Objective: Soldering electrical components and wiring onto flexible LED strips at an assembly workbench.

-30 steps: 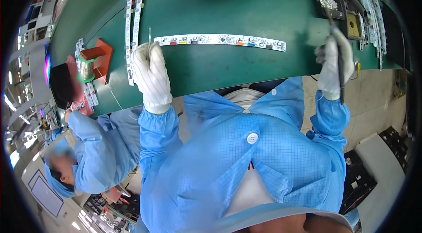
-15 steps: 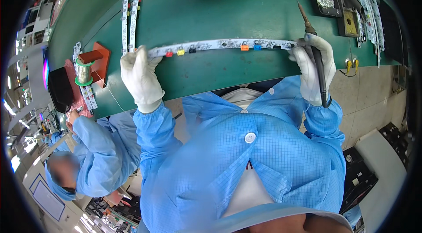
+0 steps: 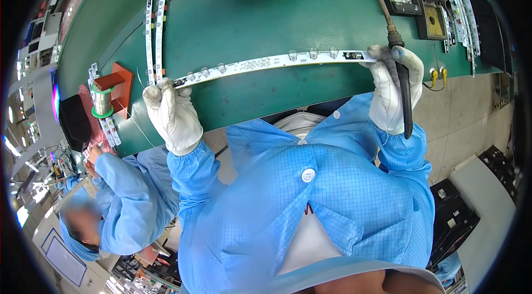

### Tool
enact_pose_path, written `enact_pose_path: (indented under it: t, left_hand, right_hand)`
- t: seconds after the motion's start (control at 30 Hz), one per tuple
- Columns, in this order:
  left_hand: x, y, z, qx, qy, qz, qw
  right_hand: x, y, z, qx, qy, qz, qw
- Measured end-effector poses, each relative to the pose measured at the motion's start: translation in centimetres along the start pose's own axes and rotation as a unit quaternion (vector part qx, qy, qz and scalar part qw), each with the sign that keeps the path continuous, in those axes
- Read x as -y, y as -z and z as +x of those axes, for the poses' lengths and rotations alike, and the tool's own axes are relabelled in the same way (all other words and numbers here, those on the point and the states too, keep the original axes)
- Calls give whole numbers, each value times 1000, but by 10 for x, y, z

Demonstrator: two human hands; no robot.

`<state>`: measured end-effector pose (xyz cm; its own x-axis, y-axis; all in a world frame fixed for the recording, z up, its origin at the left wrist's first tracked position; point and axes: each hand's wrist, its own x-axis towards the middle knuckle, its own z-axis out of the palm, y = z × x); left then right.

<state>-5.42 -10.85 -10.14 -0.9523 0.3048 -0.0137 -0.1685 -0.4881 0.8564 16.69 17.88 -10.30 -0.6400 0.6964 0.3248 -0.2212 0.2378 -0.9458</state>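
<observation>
Strip [image 3: 256,65] in gloved hands [image 3: 174,118], red lettering [image 3: 308,209] on shirt [image 3: 311,245]

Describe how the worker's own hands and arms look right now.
The left hand and right hand wear white gloves; the right one's fingers show grey smudges. The sleeves are light blue with a fine grid pattern.

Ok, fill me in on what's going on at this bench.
A person in white gloves holds a long circuit strip by its ends over a green table, left hand at one end, right hand at the other. The right hand also grips a soldering iron, its tip pointing away from the body. A wire spool stands to the left.
</observation>
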Motion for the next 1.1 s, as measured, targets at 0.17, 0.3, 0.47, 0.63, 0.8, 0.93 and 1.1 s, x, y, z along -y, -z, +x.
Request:
enact_pose_path:
  t: [0.17, 0.3, 0.47, 0.63, 0.8, 0.93, 1.1]
  left_hand:
    - [2, 4, 2, -7, 19, -18, 1000]
    - [3, -1, 2, -50, 36, -16, 998]
    - [1, -5, -1, -39, 72, -38, 996]
    - [-3, -10, -4, -12, 79, -66, 995]
    - [-8, -15, -12, 3, 89, -68, 994]
    - [-7, -23, -16, 9, 99, -66, 993]
    - [-11, -33, -23, 16, 92, -49, 994]
  right_hand:
    - [1, 0, -1, -1, -15, 40, 999]
    - [0, 1, -1, 14, -1, 45, 999]
    - [-4, -1, 0, -31, 17, 56, 998]
    - [-3, 3, 6, -56, -15, 44, 997]
    - [-2, -2, 10, -88, -8, 29, 996]
    - [-4, 4, 13, -96, -35, -1, 995]
    - [-4, 2, 18, -124, -44, -45, 990]
